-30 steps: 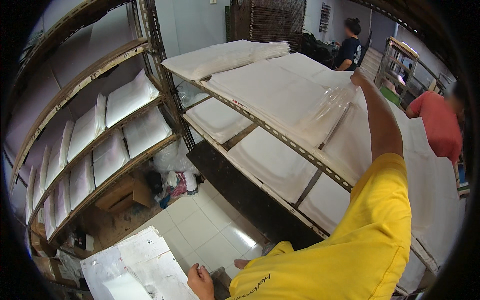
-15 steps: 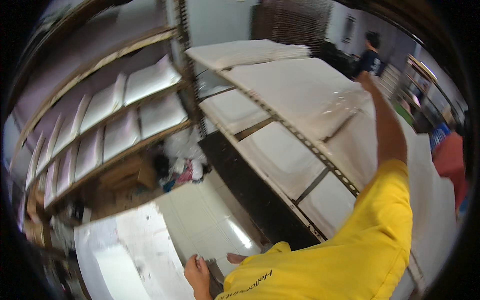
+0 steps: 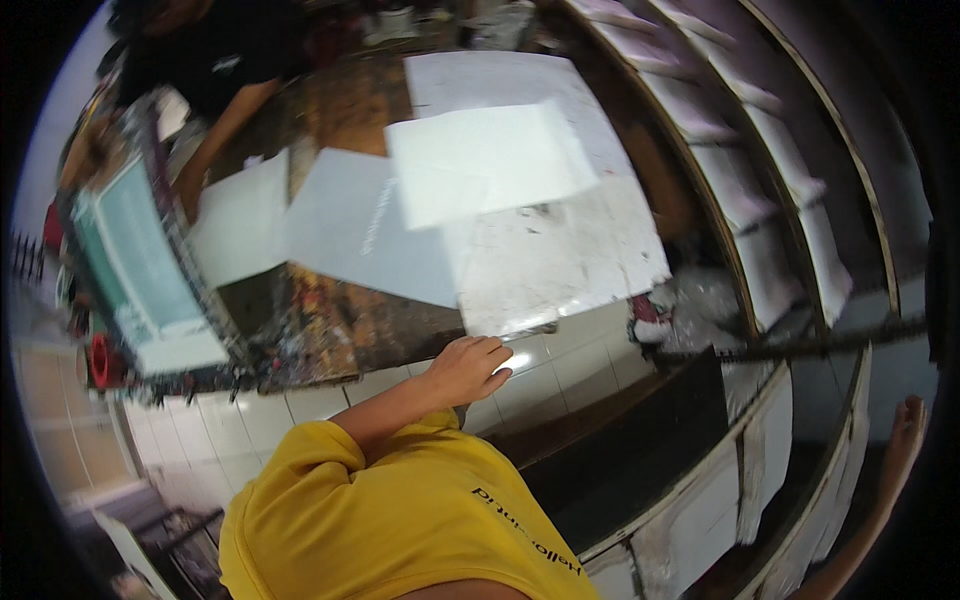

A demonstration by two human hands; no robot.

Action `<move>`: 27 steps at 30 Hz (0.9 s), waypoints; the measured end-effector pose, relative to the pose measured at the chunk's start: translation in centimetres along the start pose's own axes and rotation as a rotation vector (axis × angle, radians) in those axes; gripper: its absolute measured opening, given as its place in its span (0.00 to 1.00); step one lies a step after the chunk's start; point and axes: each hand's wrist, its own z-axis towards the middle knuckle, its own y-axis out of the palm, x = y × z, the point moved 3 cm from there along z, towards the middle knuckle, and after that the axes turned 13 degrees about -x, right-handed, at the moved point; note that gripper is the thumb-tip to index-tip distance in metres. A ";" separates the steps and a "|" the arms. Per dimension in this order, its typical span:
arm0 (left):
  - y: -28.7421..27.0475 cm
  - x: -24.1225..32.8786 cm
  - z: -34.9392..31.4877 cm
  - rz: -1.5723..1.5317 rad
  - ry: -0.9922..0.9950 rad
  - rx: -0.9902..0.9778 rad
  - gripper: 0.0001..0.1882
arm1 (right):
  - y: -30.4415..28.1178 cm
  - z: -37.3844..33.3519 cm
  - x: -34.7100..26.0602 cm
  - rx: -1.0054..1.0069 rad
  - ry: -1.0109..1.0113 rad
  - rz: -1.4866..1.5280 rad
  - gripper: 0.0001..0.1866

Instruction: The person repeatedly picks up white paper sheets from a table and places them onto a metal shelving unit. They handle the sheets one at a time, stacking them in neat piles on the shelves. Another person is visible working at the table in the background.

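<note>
Just off the near edge of a large white board is my left hand, its fingers loosely bent, thumb apart, nothing in it. On the board rests a white sheet, overlapping a greyish sheet with a pale line of print. Another white sheet lies to the left, by a person's arm. My right hand reaches out at the far right, above the shelves of a rack bearing white sheets. It is small and smeared, so its grip is unclear.
A screen-printing frame with a pale green mesh stands tilted at the left of the paint-stained wooden table. A person in a dark shirt is behind it. A shelf rack with white sheets rises at the right. Tiled floor shows below.
My view has swung left from the racks to the table. The white sheets, the printing frame and the person beside it have come into view. My right arm now extends out at the far right.
</note>
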 end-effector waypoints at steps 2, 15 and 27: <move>-1.3 -0.8 -2.2 0.039 -0.066 0.071 0.12 | 0.5 2.1 -10.9 -0.032 -0.153 0.060 0.13; -4.5 -10.0 3.4 0.231 -0.576 0.136 0.17 | 8.0 0.7 -47.8 -0.410 -0.861 0.485 0.13; -3.3 -5.1 5.6 -0.130 -0.131 0.036 0.05 | 23.2 -1.5 -52.1 -0.794 -0.463 1.047 0.20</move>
